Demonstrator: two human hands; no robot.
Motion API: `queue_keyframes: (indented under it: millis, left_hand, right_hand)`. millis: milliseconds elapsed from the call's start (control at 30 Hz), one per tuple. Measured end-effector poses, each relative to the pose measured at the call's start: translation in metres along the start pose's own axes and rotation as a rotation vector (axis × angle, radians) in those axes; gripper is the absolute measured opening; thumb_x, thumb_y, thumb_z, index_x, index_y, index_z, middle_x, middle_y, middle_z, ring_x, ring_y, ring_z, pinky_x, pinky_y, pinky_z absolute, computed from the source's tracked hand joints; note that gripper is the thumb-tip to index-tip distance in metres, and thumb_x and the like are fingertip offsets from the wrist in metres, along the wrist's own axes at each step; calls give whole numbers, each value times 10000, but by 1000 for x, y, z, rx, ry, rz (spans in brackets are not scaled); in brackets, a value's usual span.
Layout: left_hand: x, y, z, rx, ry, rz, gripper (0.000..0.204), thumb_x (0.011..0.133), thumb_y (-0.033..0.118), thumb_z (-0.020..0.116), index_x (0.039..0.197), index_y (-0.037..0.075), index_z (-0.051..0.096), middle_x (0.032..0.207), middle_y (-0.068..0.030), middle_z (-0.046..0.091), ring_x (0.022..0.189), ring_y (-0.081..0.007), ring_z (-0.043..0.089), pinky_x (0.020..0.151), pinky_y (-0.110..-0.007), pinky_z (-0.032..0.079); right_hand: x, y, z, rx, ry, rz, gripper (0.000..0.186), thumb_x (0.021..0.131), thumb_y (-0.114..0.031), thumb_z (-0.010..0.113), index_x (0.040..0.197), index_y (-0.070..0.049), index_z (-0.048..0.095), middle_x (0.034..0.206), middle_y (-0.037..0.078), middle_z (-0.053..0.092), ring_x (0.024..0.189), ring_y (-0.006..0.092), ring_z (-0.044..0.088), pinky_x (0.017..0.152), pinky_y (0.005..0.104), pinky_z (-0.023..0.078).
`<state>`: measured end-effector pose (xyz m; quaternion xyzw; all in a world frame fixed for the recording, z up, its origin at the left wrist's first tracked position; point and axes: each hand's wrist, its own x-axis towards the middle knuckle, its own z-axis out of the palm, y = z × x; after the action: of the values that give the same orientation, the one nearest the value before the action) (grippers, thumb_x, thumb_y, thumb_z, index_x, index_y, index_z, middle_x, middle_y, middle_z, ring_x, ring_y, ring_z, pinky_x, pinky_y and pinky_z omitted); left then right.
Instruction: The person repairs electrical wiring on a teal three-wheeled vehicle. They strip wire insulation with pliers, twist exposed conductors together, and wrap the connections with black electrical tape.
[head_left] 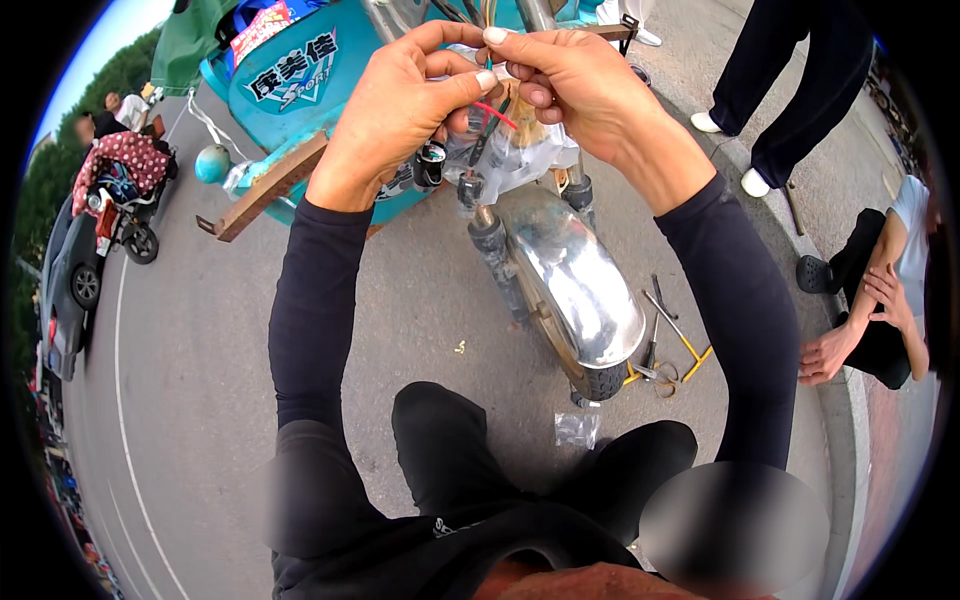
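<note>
My left hand (pixel 408 92) and my right hand (pixel 585 90) are raised close together at the top, thumbs and fingertips pinched on thin electrical wires (pixel 489 58). More coloured wires (pixel 487 12) run up past the fingertips. From below my left hand sticks out a short red wire (pixel 496 114). My fingers hide where the wires meet. Under the hands, clear plastic sheeting (pixel 540 165) wraps the front of a three-wheeled vehicle. Below it are the fork (pixel 490 245) and a shiny chrome mudguard (pixel 575 270) over the front tyre (pixel 606 382). The teal front panel (pixel 330 85) spreads to the left.
A rusty metal bar (pixel 270 188) juts left from the vehicle. Yellow-handled tools (pixel 694 362) and a small plastic bag (pixel 577 429) lie on the ground. At right, one person stands in dark trousers (pixel 785 90); another sits by the kerb (pixel 850 430). A covered scooter (pixel 128 175) stands left.
</note>
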<state>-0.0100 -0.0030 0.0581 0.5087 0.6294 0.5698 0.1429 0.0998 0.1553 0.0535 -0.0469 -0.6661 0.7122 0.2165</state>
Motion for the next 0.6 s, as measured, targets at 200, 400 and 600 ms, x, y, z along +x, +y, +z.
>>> queue_keyframes:
  millis: [200, 400, 600]
  left_hand:
    - [-10, 9, -3, 70, 50, 34, 407, 902, 158, 725, 1245, -17, 594, 822, -22, 720, 600, -34, 591, 511, -182, 446]
    - [-4, 12, 9, -59, 23, 62, 394, 833, 79, 722, 1148, -112, 585, 762, -81, 703, 595, -101, 612, 558, -254, 506]
    - [-3, 4, 43, -295, -133, -63, 462, 868, -15, 649, 1303, -72, 506, 943, -40, 690, 756, -105, 649, 653, -225, 523]
  right_hand:
    - [-2, -5, 15, -140, 55, -23, 326, 919, -296, 738, 741, -49, 620, 575, -60, 466, 491, 26, 362, 459, 218, 247]
    - [-10, -15, 14, -421, 168, -124, 354, 969, -265, 652, 966, 85, 708, 664, -3, 579, 545, 38, 437, 488, 231, 320]
    - [2, 6, -13, -433, 156, -117, 278, 965, -232, 643, 844, 13, 695, 679, 57, 626, 570, 137, 577, 506, 293, 439]
